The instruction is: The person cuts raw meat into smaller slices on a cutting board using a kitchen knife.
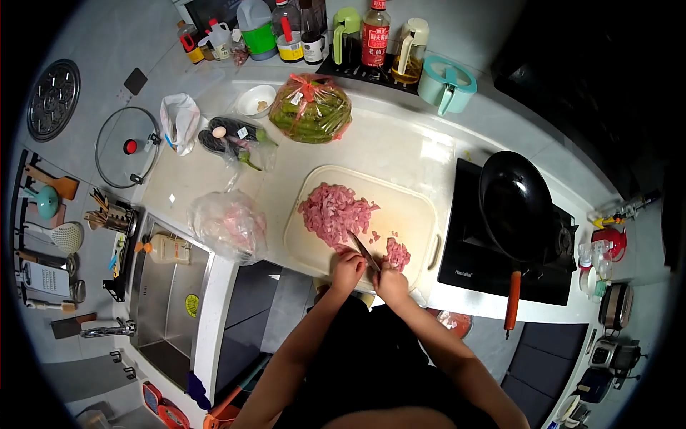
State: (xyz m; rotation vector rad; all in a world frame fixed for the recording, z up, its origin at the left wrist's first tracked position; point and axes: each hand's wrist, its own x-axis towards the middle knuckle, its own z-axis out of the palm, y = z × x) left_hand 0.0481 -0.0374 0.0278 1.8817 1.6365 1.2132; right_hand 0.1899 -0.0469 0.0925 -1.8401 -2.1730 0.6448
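A cream cutting board (325,177) lies on the counter in front of me. A large heap of chopped pink meat (334,211) covers its left half, and a smaller pile (397,254) sits near the front right. My right hand (391,283) is closed round the handle of a knife (363,250), whose blade points up and left between the two piles. Just left of the knife, at the front edge of the large heap, is my left hand (349,269), with its fingers curled together. Whatever they press or hold is hidden.
A black wok (516,204) rests on the stove (464,243) at the right, its handle toward me. A bag of green vegetables (311,111), bagged eggplants (232,136) and a clear plastic bag (229,225) lie behind and left. The sink (164,286) is far left.
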